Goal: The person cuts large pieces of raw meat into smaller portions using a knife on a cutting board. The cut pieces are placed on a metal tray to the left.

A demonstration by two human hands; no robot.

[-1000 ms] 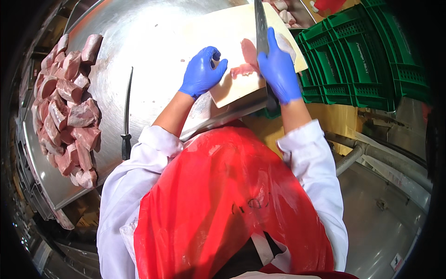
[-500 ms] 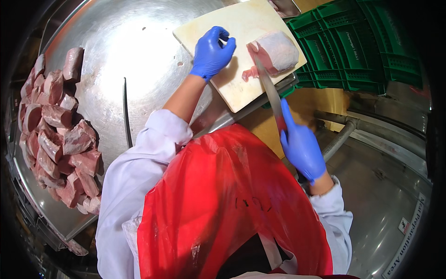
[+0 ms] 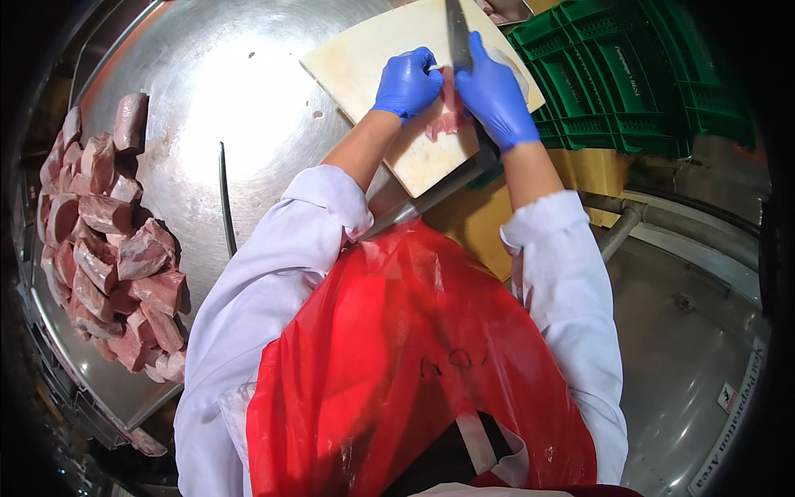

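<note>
Blue-gloved right hand gripped the knife, tip cropped; left hand curled, hold indeterminable, beside partly hidden meat.

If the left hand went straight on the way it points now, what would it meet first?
The left hand would likely meet the pink meat by its fingertips first, then the knife just beyond; depth is unclear, so whether hand and meat touch is hard to tell.

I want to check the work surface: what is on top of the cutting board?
Raw meat lies on the cutting board. The right hand, holding a knife, covers part of it; that part cannot be seen.
</note>
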